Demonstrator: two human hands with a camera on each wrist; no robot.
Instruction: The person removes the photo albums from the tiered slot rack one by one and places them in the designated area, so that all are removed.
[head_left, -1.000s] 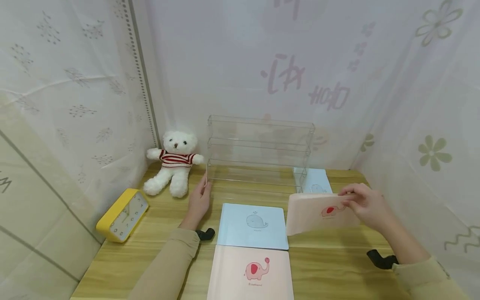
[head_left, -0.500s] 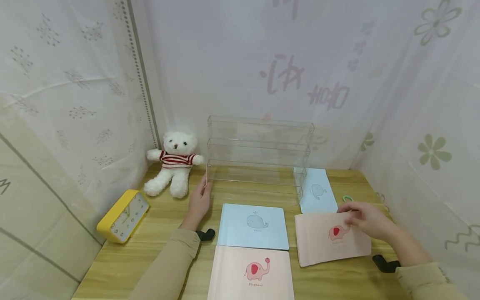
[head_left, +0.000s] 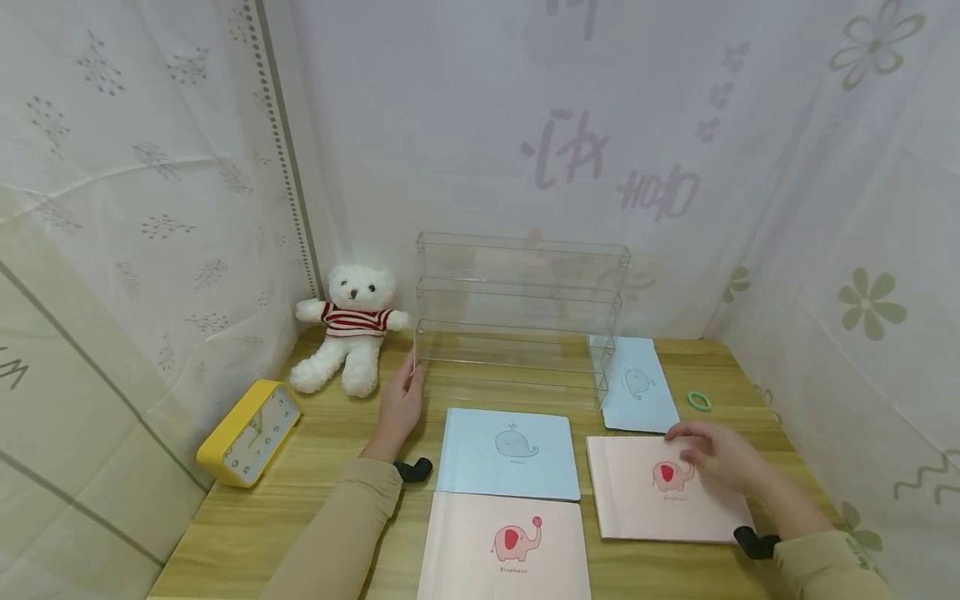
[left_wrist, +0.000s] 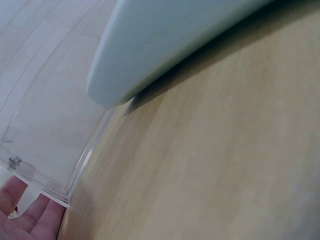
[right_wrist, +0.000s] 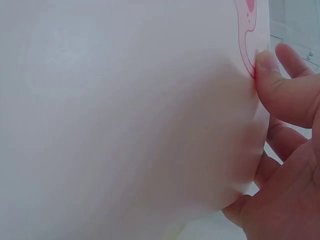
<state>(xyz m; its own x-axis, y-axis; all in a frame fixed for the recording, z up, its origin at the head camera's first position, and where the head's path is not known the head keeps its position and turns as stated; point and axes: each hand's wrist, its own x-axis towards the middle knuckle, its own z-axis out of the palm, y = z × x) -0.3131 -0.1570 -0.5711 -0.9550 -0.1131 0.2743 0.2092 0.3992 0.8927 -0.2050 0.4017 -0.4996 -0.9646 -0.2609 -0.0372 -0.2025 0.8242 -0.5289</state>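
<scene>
A clear acrylic tiered rack [head_left: 517, 304] stands at the back of the wooden table. My left hand [head_left: 400, 407] holds its left end near the bottom; in the left wrist view the fingers [left_wrist: 37, 216] are at the clear panel's edge. On the right, my right hand [head_left: 723, 457] pinches the upper right edge of a pink elephant book [head_left: 637, 500], which lies about flat at the table. Thumb on the cover and fingers behind the edge show in the right wrist view. A blue whale book [head_left: 472, 458] and another pink elephant book [head_left: 465, 550] lie in the middle.
A second blue whale book [head_left: 626, 408] lies partly behind the rack's right end, with a green ring [head_left: 690, 406] beside it. A white teddy bear [head_left: 356, 354] sits left of the rack. Nearer stands a yellow clock [head_left: 236, 421]. Printed curtains [head_left: 480, 108] surround the table.
My right hand has lowered the pink elephant book from a raised, tilted position toward the table's front right. The right blue book and green ring are uncovered. My left hand stays at the rack.
</scene>
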